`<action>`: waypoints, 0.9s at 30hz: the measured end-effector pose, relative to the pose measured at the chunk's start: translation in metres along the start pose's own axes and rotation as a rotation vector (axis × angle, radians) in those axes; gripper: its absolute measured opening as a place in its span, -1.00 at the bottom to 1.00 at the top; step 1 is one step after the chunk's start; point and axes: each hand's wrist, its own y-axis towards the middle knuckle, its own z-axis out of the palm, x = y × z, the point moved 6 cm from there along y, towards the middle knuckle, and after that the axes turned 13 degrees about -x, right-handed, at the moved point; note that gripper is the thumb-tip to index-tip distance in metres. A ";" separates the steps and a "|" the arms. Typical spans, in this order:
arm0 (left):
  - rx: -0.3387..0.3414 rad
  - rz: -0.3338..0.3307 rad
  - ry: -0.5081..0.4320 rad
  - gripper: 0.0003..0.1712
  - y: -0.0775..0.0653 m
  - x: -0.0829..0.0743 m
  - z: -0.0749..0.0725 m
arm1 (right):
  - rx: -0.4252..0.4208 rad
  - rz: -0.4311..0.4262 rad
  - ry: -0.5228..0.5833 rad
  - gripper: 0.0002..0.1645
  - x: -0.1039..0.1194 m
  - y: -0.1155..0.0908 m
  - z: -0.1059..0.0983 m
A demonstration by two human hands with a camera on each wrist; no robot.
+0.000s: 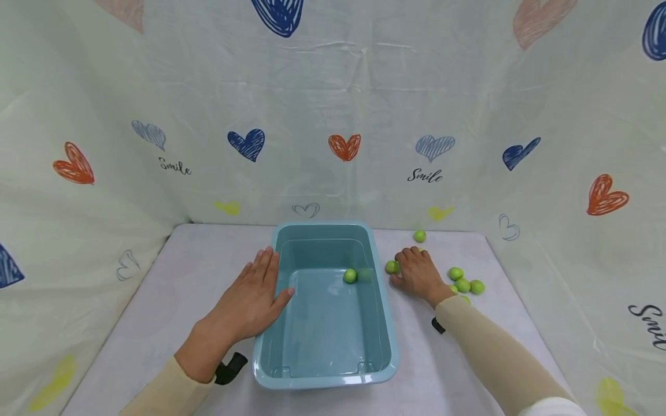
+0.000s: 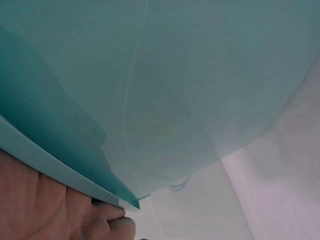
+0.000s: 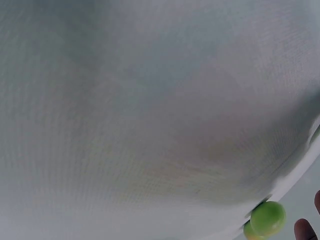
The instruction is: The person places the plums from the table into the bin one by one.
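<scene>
Behind the tub (image 1: 325, 382) hangs a sheet (image 1: 385, 193) (heart-printed).

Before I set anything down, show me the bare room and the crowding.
Bare: table left of the left hand; inside the blue tub, nearer than its lone fruit; table between tub and right sleeve. Crowded: right of the tub, around the right hand and green fruits.

backdrop: pale creased sheet (image 1: 374, 104) behind and at both sides | print: red hearts (image 1: 344, 148), blue hearts (image 1: 247, 144), yellow hearts (image 1: 226, 208), pink hearts (image 1: 541, 20), outlined hearts (image 1: 306, 210), black "Smile" lettering (image 1: 424, 175) | furniture: pale, faintly lilac table (image 1: 151, 300), far edge just beside sheet | light: soft, diffuse, faint sheen along creases
</scene>
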 end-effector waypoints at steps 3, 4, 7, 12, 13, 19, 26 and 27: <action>0.000 -0.004 0.000 -0.07 0.000 -0.001 0.000 | -0.012 -0.010 0.002 -0.48 0.001 0.000 0.002; 0.000 -0.004 0.001 -0.07 0.001 -0.001 0.000 | -0.014 -0.012 0.003 -0.50 0.001 0.000 0.002; 0.003 -0.009 0.004 -0.07 0.001 -0.001 0.000 | -0.019 -0.016 0.002 -0.52 0.002 0.001 0.000; -0.001 -0.013 0.010 -0.07 0.002 -0.001 -0.001 | -0.037 -0.008 0.000 -0.50 0.000 0.006 -0.012; -0.002 -0.011 0.010 -0.07 0.002 -0.001 -0.001 | -0.039 -0.006 -0.004 -0.50 -0.001 0.007 -0.015; -0.003 -0.004 0.003 -0.08 0.001 -0.003 -0.002 | -0.082 -0.028 -0.043 -0.52 -0.006 0.012 -0.033; -0.002 -0.001 0.004 -0.08 0.001 -0.003 -0.002 | -0.169 -0.056 -0.044 -0.54 -0.006 0.014 -0.058; -0.002 0.001 0.004 -0.08 0.001 -0.003 -0.002 | -0.175 -0.058 -0.044 -0.54 -0.006 0.014 -0.061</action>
